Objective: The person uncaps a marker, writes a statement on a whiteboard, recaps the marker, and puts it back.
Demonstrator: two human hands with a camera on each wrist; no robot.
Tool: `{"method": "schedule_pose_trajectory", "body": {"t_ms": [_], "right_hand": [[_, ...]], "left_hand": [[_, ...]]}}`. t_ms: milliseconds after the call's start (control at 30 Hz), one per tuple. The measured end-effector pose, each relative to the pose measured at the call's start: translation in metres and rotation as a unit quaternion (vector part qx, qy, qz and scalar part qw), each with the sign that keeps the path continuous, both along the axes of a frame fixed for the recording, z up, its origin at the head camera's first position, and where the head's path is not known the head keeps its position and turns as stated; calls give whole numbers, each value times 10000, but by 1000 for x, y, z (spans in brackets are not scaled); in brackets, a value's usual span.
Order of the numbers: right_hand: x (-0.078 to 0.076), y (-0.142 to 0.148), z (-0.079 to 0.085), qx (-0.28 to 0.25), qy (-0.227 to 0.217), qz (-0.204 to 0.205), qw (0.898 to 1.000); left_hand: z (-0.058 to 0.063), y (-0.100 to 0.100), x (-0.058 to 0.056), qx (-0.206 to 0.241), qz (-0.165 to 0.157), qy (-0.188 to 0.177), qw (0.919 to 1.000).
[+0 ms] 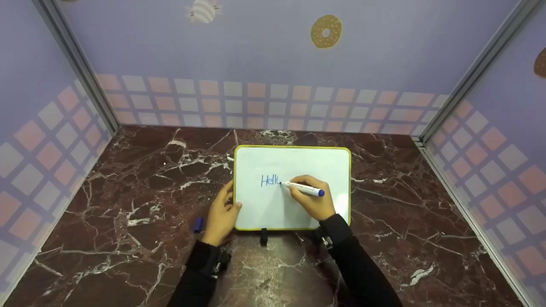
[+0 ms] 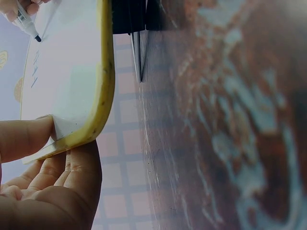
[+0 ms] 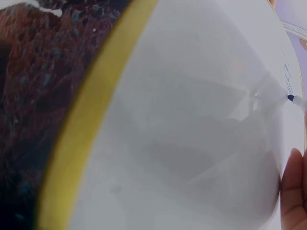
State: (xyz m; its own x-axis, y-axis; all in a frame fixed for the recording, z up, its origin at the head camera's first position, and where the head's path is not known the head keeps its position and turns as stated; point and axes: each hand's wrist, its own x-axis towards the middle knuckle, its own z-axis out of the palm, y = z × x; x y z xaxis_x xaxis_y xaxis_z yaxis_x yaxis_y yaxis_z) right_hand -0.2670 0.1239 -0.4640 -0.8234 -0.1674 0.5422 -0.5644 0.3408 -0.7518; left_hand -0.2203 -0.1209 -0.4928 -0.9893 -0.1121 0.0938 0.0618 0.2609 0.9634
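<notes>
A whiteboard (image 1: 260,213) with a yellow rim is propped over the table, blue handwriting (image 1: 270,181) reading roughly "Hello" on its face. My left hand (image 1: 222,213) grips the board's left edge; in the left wrist view its thumb (image 2: 29,136) lies on the white face and its fingers (image 2: 79,177) are behind. My right hand (image 1: 313,200) pinches a white marker (image 1: 303,188) with a blue end, its dark tip touching the board at the last letter. In the right wrist view the marker tip (image 3: 290,97) meets the writing, with part of the right hand (image 3: 293,191) below it.
The blue marker cap (image 1: 198,224) stands on the dark red marbled table (image 1: 140,256), left of my left hand. A small black piece (image 1: 264,236) sticks out under the board's lower edge. Purple patterned panels (image 1: 273,64) enclose the table at the back and sides.
</notes>
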Motion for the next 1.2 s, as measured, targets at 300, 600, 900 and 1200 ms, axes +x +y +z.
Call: {"method": "schedule_pose_trajectory", "body": {"t_ms": [300, 600, 900, 1200], "right_hand": [[-3, -1, -1, -43, 59, -130, 9999], [-3, -3, 1, -49, -85, -245, 9997], [-4, -6, 4, -54, -152, -277, 9995], [12, -14, 27, 14, -123, -301, 9995]], "left_hand": [[-1, 0, 0, 18, 38, 43, 10000], [-1, 0, 0, -43, 69, 74, 9999], [0, 0, -1, 140, 56, -103, 9998], [1, 1, 0, 137, 94, -149, 9998]]}}
